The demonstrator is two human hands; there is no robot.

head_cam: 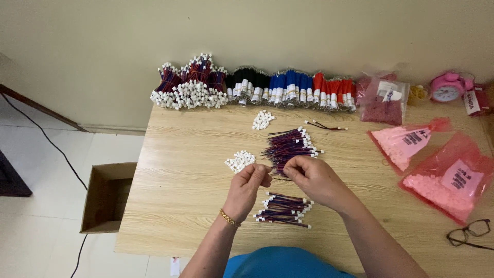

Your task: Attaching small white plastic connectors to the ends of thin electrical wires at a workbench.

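A thin red-and-blue wire lead is pinched between the left hand and the right hand, both closed in fingertip grips just above the desk; whether a white connector is already held in the left fingertips cannot be told, since the fingers hide it. Just beyond the hands a fanned heap of loose leads is spread, with its white ends pointing away to the right, and just beyond the left hand a small pile of white connectors is laid within easy reach. A second pile of connectors lies farther off, near the back. Just nearer than the hands, between the wrists, a neat stack of finished leads is kept. Judged from this layout, the step is best done with the wire end held short, close to the fingertips, so that it stays stiff; the housing should be turned the right way before being pressed on, and seating should be checked by a light tug. Finished pieces should be laid parallel on the near stack, so that the ends stay aligned. Well beyond the hands, bundled leads are ranged along the wall, and pink bags lie far to the right.
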